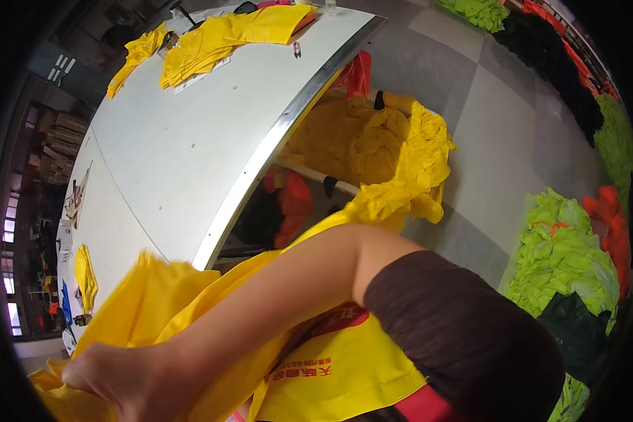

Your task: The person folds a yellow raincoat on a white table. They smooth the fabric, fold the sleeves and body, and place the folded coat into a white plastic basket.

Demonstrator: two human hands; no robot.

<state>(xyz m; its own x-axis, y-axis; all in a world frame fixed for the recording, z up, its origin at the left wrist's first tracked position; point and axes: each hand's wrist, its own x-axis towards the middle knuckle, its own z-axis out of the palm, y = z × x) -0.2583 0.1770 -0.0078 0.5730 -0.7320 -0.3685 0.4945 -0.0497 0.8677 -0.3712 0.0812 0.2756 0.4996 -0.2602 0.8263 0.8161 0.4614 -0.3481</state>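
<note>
My right arm reaches across from the lower right. At its end, my right hand [123,376] is closed on a yellow cloth garment [148,295] at the lower left. The garment bunches up beside the hand, next to the table's near edge, and runs back along my forearm. Beneath the forearm lies a yellow panel [352,373] with red printing, close to my body; I cannot tell whether it is the same piece. Further yellow cloth [429,155] spills over a crate at the table's right side. My left hand does not show.
A white table [183,148] with a metal edge spans the left. Stacked yellow pieces [204,49] lie at its far end, a small yellow piece [86,278] at its left rim. Lime-green cloth [563,260], dark cloth [577,337] and orange-red cloth [608,225] are heaped on the floor at right.
</note>
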